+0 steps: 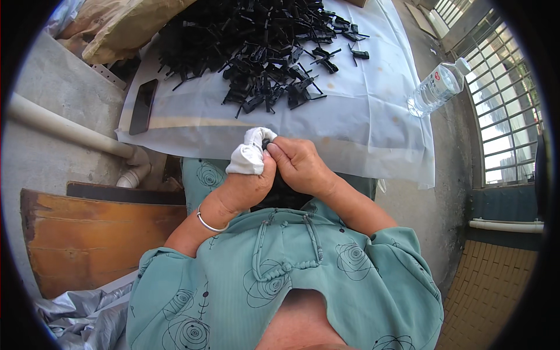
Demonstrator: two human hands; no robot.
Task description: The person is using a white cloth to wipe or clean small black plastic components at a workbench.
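Note:
My left hand [249,170] has a white cloth covering [247,158] over its fingers, and a bangle circles that wrist. Its fingers are closed around a small black plastic part [266,143], of which only a bit shows. Against it presses my right hand [299,164], bare, with thumb and fingers pinched on the same part. Both hands meet in front of my chest, at the near edge of the table. Beyond them a large heap of black plastic parts [256,52] with thin prongs spreads over the table.
A white plastic sheet [373,111] covers the table. On its left lies a dark phone [143,107]; a clear water bottle [434,90] stands at the right edge. Brown paper [125,32] bulges at the far left. A pipe [70,125] and wooden board [105,239] are to my left.

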